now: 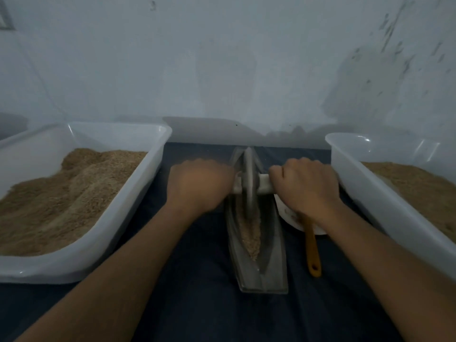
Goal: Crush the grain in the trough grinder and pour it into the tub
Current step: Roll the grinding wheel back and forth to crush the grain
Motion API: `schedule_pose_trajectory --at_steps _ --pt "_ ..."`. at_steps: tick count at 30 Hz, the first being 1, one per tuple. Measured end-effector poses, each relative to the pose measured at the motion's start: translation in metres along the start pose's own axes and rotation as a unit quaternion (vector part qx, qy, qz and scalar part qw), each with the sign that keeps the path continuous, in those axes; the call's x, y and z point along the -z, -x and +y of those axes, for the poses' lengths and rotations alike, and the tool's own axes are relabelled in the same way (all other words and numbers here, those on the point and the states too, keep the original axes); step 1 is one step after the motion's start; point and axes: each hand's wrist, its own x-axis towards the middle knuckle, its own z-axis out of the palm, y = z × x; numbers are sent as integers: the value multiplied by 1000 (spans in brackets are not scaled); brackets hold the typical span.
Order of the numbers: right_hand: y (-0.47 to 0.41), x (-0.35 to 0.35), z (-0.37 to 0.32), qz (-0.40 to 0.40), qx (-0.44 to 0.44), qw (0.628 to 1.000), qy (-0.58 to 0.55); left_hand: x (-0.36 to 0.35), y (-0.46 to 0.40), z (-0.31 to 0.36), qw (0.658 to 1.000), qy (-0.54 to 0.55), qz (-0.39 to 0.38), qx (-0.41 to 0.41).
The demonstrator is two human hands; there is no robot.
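Fingers (283, 172) of both hands curl round the wheel's axle (265, 185), grain (251, 233) below.

Dim bluish light, motion-blurred left hand (198, 185), wide-angle edge bowing

metal trough grinder (259, 255) sits lengthwise between two white tubs, tan grain (252, 233) in its groove, wheel (249, 178) upright

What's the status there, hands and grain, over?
Left hand and right hand grip the roller handle. Grain in trough grinder, not poured. Nothing in the way.
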Motion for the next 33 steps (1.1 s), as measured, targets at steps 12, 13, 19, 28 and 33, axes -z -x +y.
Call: schedule_pose_trajectory --at_steps 12,13,19,28,33 --pt "-51 -13 19 -239 47 970 -14 3 -71 -14 947 189 -245 83" --pt "-44 -10 17 -216 43 975 -12 5 -67 -14 948 187 -239 94" --pt "13 0 -1 13 -8 1000 -10 13 0 1 999 19 -24 -13" --pt "51 1 -6 153 -26 982 -108 24 25 15 980 130 117 99" --pt "15 2 -4 67 -34 996 -53 3 3 4 1000 23 2 18"
